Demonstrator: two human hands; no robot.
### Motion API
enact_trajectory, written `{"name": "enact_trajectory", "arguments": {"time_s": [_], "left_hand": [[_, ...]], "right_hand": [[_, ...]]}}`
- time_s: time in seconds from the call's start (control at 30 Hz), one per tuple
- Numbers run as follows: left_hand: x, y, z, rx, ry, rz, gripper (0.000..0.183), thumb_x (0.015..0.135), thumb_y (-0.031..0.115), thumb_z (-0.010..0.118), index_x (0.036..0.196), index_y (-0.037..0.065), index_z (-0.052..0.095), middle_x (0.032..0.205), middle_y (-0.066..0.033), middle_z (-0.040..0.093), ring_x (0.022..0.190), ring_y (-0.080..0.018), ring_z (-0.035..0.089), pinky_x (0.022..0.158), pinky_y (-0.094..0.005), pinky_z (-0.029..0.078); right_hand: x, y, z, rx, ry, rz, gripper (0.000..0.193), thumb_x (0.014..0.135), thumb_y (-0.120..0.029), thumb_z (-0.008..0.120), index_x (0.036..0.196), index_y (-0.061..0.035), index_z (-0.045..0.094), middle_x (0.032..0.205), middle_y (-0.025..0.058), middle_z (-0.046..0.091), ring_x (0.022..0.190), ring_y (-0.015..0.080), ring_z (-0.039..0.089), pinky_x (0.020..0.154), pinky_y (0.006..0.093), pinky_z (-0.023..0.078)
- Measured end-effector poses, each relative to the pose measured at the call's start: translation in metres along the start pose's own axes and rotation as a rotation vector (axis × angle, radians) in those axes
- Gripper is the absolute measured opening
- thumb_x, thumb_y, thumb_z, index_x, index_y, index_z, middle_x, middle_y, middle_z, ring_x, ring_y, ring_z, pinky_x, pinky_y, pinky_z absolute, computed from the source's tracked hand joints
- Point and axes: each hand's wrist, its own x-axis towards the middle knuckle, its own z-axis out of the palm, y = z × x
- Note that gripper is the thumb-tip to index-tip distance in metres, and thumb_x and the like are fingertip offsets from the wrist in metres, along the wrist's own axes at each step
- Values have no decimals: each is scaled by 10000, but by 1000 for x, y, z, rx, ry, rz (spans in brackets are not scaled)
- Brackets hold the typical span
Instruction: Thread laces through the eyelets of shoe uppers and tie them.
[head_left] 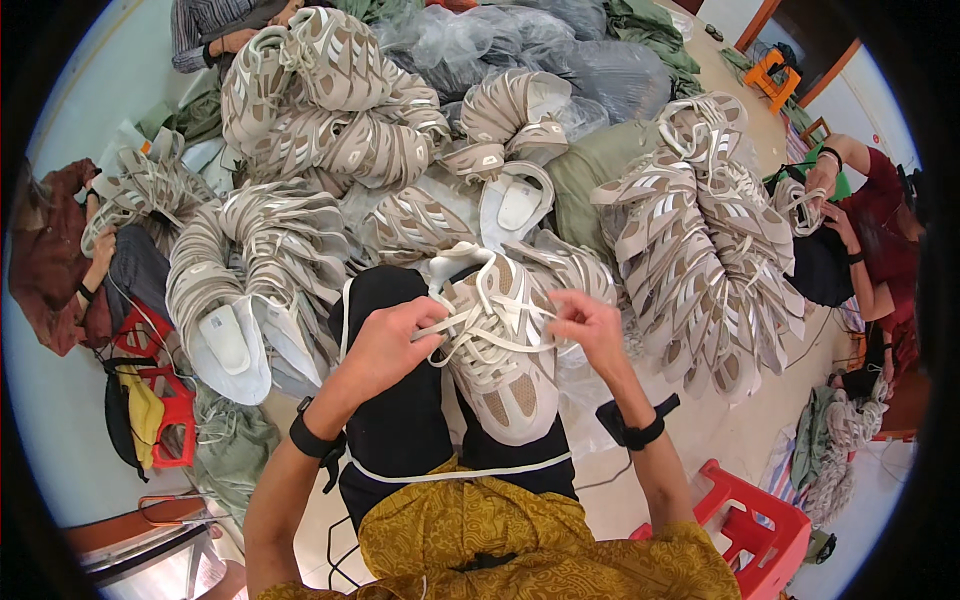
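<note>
A beige and white sneaker upper [515, 395] lies across my thighs with its toe toward me. White shoelace [488, 330] runs crosswise through its eyelets, with loops lying over the tongue. At the upper's left side, my left hand [392, 340] pinches one part of the lace. To the right of the upper, my right hand [590, 328] pinches another part of the lace between thumb and fingers. A long white cord [460, 473] stretches over my lap below the toe. Both wrists wear black bands.
Stacked sneaker uppers [700, 250] stand at right, with more stacks [260, 240] at left and piles beyond. Grey plastic bags [580, 65] lie at the back. Co-workers sit at left, right and far left. Red stools [775, 535] stand at lower right and left.
</note>
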Motion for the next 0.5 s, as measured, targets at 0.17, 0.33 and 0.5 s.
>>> {"name": "enact_trajectory", "arguments": {"time_s": [0.17, 0.33, 0.5], "left_hand": [[1, 0, 4, 259, -8, 70, 206, 754, 78, 609, 956, 34, 603, 762, -109, 630, 634, -227, 610, 602, -299, 480], [10, 14, -8, 316, -180, -72, 178, 759, 109, 617, 920, 34, 617, 728, -98, 623, 625, -193, 606, 593, -287, 465], [9, 12, -17, -69, -110, -188, 188, 761, 60, 609, 944, 21, 612, 711, -59, 613, 631, -77, 547, 609, -233, 452]], "right_hand": [[40, -29, 25, -385, 0, -534, 377, 647, -81, 668, 1022, -67, 630, 694, 32, 576, 557, 114, 521, 539, 258, 432], [40, -18, 39, -247, -158, -450, 254, 687, -90, 640, 937, -52, 667, 655, 45, 601, 532, 107, 535, 508, 247, 427], [15, -13, -5, 208, -162, -47, 221, 695, -30, 619, 908, -6, 674, 657, 55, 615, 516, 103, 503, 492, 240, 400]]}}
